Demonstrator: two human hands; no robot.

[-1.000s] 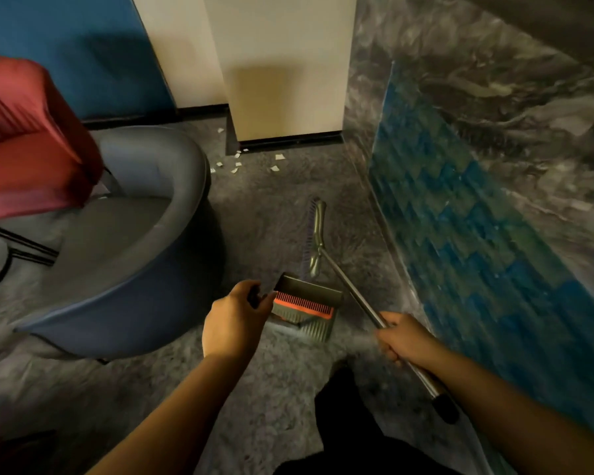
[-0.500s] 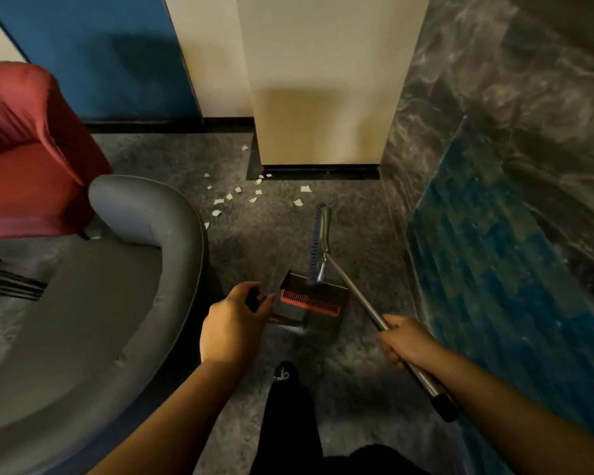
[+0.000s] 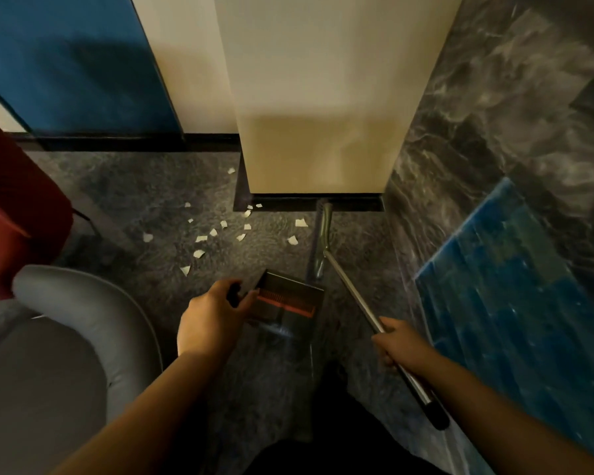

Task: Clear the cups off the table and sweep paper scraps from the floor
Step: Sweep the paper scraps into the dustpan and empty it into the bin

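my left hand [image 3: 213, 317] grips the dustpan [image 3: 288, 299] handle, right hand [image 3: 400, 344] wraps the broom [image 3: 323, 241] pole. paper scraps [image 3: 213, 234] lie unswept on the floor [image 3: 134, 200]. no cups visible, can't judge that part.

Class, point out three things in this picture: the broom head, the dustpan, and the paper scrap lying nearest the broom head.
broom head [image 3: 324, 234], head view, on its pale back.
dustpan [image 3: 288, 303], head view, on the dark tray.
paper scrap [image 3: 292, 240], head view, on its white middle.
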